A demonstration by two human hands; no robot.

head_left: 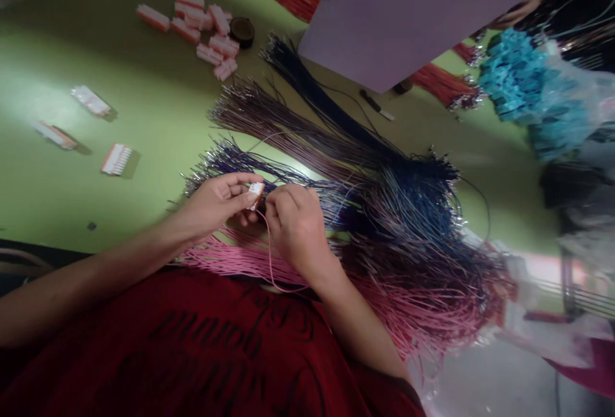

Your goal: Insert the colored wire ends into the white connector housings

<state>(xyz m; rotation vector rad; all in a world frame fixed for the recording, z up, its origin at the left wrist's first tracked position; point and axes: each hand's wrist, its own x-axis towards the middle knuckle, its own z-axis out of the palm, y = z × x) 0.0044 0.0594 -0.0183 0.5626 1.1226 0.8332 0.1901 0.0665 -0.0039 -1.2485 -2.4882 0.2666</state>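
Observation:
Between the thumb and fingers of my left hand (223, 199) is a small white and orange connector housing (256, 194). One pink wire (270, 257) runs from the housing and loops down below my right hand. Just right of the housing, my right hand (296, 218) has its fingers curled together in a pinch; their tips are turned away, so what they hold is hidden. Under both hands lies a bundle of purple-blue wires (240, 159) with metal terminals at the ends. Pink wires (230, 262) spread out nearer my body.
Several pink-and-white connector housings (210, 23) lie beside a dark tape roll (241, 31). Further left are three loose housings (116, 159). Brown wires (278, 119) and dark blue wires (331, 100) stretch behind my hands. A purple board (408, 13) and blue connectors (512, 74) stand farther back.

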